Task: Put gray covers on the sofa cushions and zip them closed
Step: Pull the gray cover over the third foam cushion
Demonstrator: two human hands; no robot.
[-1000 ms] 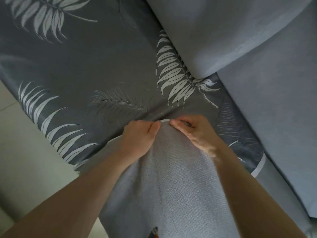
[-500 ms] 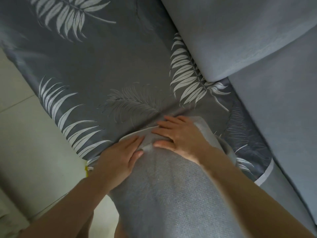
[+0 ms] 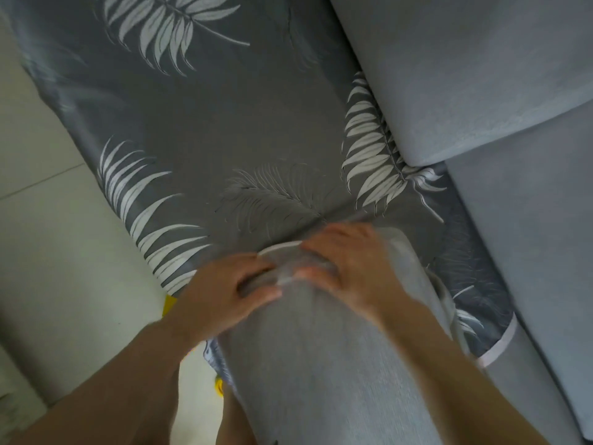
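The left hand (image 3: 224, 292) curls over the far end of the cushion (image 3: 321, 364), fingers bent and thumb under, gripping the gray cover (image 3: 282, 261) where it bunches at that end; the right hand (image 3: 349, 268) lies just beside it, fingers spread and pressing flat on the same end, blurred, so whether it pinches any cloth I cannot tell; a pale edge of the cover shows between the two hands. The cushion runs back from the hands toward the person, its far end resting on the leaf-print sheet (image 3: 199, 130); beyond the hands the sheet lies flat and open. Left of the left hand the sheet's edge drops to the floor (image 3: 48, 236); right of the right hand a plain gray back cushion (image 3: 465, 75) overhangs the sheet, and a gray seat (image 3: 529, 236) lies beside it.
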